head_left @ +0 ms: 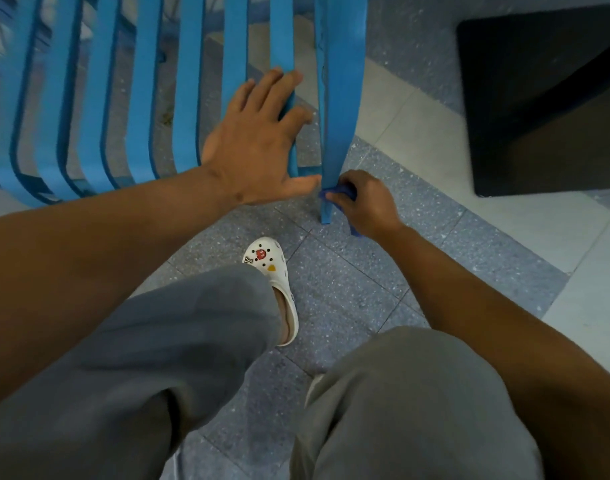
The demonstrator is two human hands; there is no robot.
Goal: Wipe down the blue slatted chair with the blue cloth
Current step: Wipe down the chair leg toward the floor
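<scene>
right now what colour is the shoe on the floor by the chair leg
White clog with small red and yellow charms, shown in the head view.

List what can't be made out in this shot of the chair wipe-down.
- Blue cloth, head view: mostly hidden inside the right hand; its full shape is unreadable.
- Blue slatted chair: cut off by the top and left edges; its upper part is unseen.
- Slat under the left hand: covered by the palm.
- Second shoe: hidden by the right knee.
</scene>
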